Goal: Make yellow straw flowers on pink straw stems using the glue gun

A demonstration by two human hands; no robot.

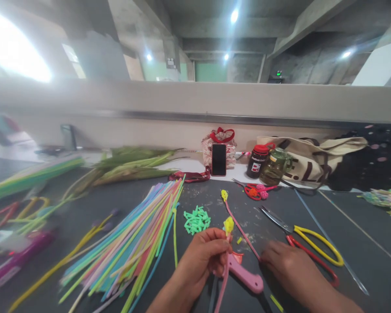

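Note:
My left hand (206, 252) is closed, pinching a pink pipe-cleaner stem (224, 287) just below its yellow bud-shaped tip (228, 226). A second pink stem (243, 230) with a yellow tip (224, 195) lies slanting across the dark table. Its lower end meets the curled fingertips of my right hand (288, 265), which is slightly blurred and rests low over the table. Under and beside my left hand is a pink handle (247, 276) with a hole at its end; the rest of that tool is hidden. Small green cut pieces (197, 220) are heaped beyond my left hand.
A bundle of coloured pipe cleaners (133, 243) spreads at left. Large scissors (299, 230) with yellow and red handles lie open at right, with small red-handled scissors (252, 191) behind. A phone (219, 160), bottles (257, 161) and a canvas bag (309, 158) stand along the back.

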